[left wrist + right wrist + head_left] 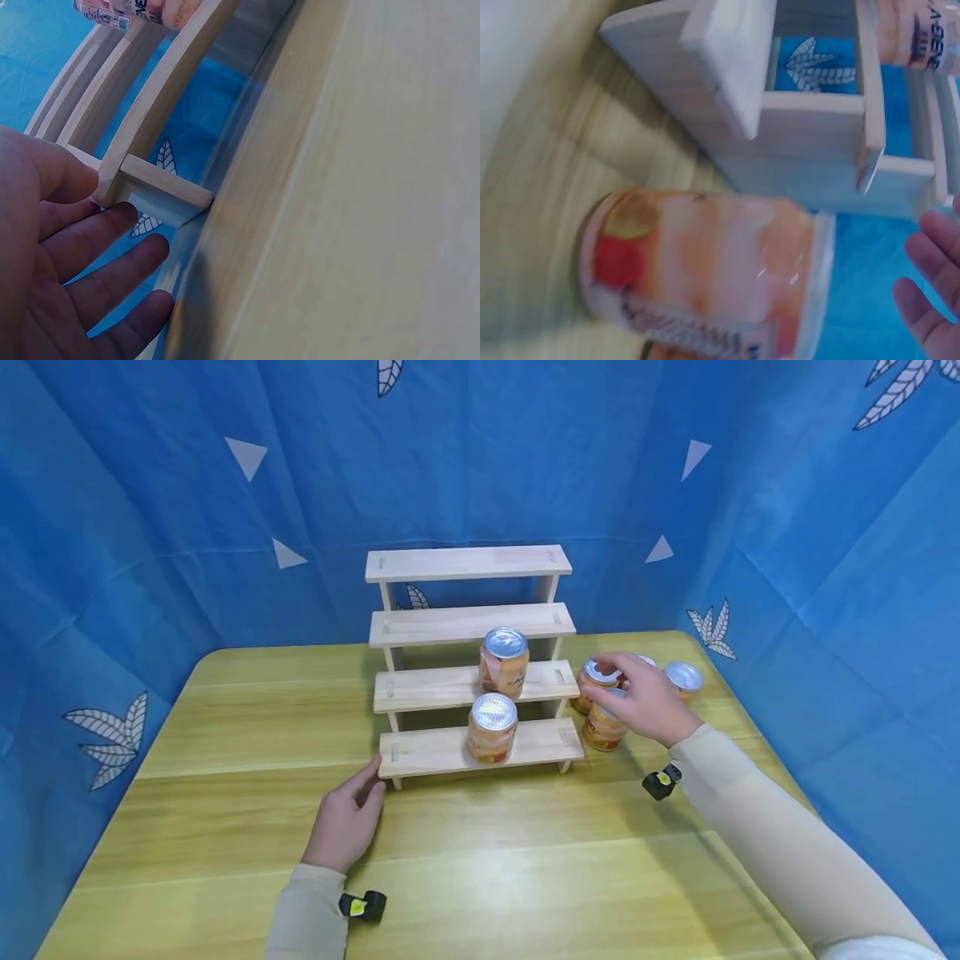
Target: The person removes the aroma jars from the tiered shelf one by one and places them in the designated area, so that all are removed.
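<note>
- touched the left end of the wooden rack [427,690] with the left hand [347,827], thumb and forefinger at the lowest step's corner, other fingers loose and spread; probably rested there to steady the rack.
- hovered the right hand [643,697] over the cluster beside the rack, fingers apart around the lid of the back-left can [588,700]; seemed not to be gripping, perhaps ready to grasp, though could not tell about contact.
- kept the front can [603,733] upright on the table [480,868], partly covered by that hand, with a half-hidden can [647,661] and the far-right can [684,679] near; likely grouped there for easy reach.
- had the lower can [491,742] upright on the bottom step and the upper can [502,672] one step higher, perhaps staggered to show both labels.
- read only "ene" or so on the can at the top edge [142,9] of the left wrist view; made out red and yellow shapes on the near can [705,262] in the right wrist view, wording too blurred; could not name any brand.
- surrounded the table with blue cloth [480,468], printed with leaves and pale triangles.
</note>
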A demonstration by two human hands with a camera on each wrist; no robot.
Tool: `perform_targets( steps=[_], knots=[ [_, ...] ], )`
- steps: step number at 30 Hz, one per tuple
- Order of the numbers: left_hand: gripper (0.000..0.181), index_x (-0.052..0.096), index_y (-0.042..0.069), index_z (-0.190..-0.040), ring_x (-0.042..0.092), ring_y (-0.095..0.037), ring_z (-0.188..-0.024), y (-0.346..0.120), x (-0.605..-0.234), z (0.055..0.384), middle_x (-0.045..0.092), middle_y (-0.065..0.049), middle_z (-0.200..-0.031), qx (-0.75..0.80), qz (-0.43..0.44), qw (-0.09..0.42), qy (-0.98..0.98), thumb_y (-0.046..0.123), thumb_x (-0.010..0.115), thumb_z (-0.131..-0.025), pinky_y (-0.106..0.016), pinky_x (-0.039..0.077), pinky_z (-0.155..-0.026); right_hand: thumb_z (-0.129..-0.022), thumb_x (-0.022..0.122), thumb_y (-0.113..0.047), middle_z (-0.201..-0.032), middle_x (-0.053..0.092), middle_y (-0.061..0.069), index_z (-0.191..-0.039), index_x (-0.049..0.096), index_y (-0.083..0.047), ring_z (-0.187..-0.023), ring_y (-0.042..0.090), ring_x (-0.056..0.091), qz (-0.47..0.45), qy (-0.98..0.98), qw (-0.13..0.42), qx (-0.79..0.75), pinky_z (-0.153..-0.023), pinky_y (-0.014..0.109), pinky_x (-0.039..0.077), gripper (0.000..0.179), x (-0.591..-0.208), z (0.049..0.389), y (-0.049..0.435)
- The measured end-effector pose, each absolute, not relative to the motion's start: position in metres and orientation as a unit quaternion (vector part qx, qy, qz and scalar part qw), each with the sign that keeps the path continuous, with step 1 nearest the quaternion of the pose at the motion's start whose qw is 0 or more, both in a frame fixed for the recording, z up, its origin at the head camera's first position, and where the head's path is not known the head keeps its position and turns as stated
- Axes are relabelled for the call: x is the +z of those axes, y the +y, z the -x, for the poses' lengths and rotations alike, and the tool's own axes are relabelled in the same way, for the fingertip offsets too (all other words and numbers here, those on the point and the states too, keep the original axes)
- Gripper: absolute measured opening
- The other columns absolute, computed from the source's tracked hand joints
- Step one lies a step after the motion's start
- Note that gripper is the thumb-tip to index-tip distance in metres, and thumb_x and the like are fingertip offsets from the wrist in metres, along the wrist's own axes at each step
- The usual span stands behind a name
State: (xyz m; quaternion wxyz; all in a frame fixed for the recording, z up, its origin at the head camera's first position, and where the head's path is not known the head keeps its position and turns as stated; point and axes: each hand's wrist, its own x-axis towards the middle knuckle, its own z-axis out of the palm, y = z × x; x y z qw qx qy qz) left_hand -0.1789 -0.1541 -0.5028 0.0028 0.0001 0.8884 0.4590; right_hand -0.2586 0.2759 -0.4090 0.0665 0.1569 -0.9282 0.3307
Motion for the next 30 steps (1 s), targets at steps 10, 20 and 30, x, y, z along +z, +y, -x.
perform_targets(
  steps=[10, 20, 30],
  knots=[
    [0.046, 0.049, 0.016, -0.15, 0.061, -0.027, -0.123, -0.155, -0.504, 0.18, 0.061, -0.01, -0.139, 0.462, 0.0, 0.008, 0.887, 0.022, 0.055, -0.105, -0.047, 0.05, -0.104, -0.096, 0.068, -0.04, -0.132, 0.061, 0.016, -0.142, 0.053, -0.004, -0.116, 0.034, 0.057, -0.19, -0.92, 0.056, 0.339, -0.097, 0.053, 0.049, 0.061, -0.393, 0.267, 0.249],
    [0.046, 0.049, 0.016, -0.149, 0.06, -0.026, -0.125, -0.155, -0.507, 0.181, 0.06, -0.01, -0.14, 0.465, 0.001, 0.004, 0.885, 0.021, 0.056, -0.104, -0.046, 0.05, -0.104, -0.093, 0.071, -0.044, -0.131, 0.061, 0.005, -0.148, 0.049, -0.016, -0.118, 0.026, 0.055, -0.241, -0.904, 0.045, 0.351, -0.092, 0.052, 0.05, 0.066, -0.382, 0.279, 0.216],
    [0.046, 0.05, 0.015, -0.149, 0.058, -0.027, -0.128, -0.155, -0.505, 0.181, 0.059, -0.01, -0.142, 0.464, 0.0, 0.005, 0.886, 0.021, 0.056, -0.104, -0.047, 0.048, -0.106, -0.091, 0.075, -0.04, -0.128, 0.062, -0.001, -0.147, 0.046, -0.014, -0.111, 0.017, 0.06, -0.268, -0.88, 0.02, 0.392, -0.096, 0.043, 0.051, 0.068, -0.379, 0.296, 0.191]
  ],
)
